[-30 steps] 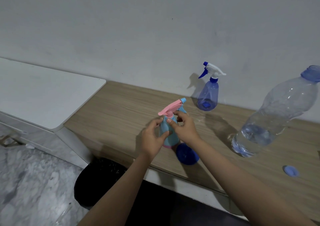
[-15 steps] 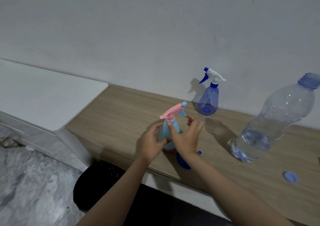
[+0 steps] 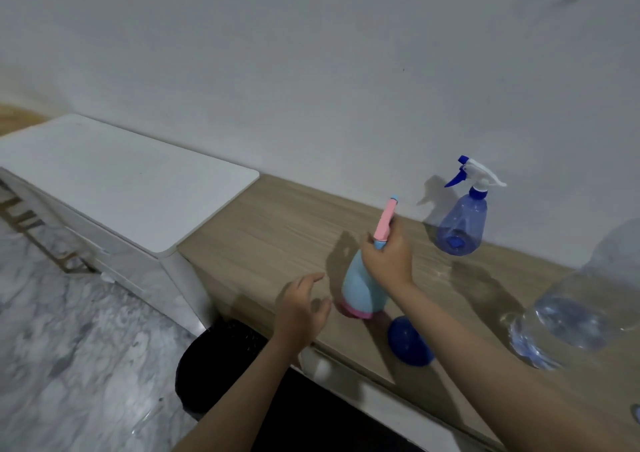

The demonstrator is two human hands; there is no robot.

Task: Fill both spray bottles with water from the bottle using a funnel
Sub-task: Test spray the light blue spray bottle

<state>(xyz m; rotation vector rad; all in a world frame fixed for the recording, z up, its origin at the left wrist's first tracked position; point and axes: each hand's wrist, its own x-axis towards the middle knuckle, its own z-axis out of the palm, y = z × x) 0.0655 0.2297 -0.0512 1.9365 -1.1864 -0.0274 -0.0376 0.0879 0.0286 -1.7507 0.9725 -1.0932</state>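
Observation:
A light blue spray bottle (image 3: 362, 290) with a pink base and pink spray head stands on the wooden counter (image 3: 277, 230). My right hand (image 3: 389, 256) grips its neck just under the pink head. My left hand (image 3: 301, 308) hovers just left of the bottle, fingers apart, not touching it. A blue funnel (image 3: 408, 342) lies on the counter right of the bottle, partly hidden by my right forearm. A translucent blue spray bottle (image 3: 460, 224) with a white and blue head stands by the wall. The large clear water bottle (image 3: 585, 309) stands at the right edge.
A white cabinet top (image 3: 121, 181) adjoins the counter on the left, slightly higher. A black bin (image 3: 221, 365) sits on the marble floor below the counter's front edge. A small blue cap (image 3: 636, 413) shows at the far right edge.
My left hand has let go of the light blue bottle and drawn back to the left. My right hand has closed around the neck and the pink head now points away towards the wall.

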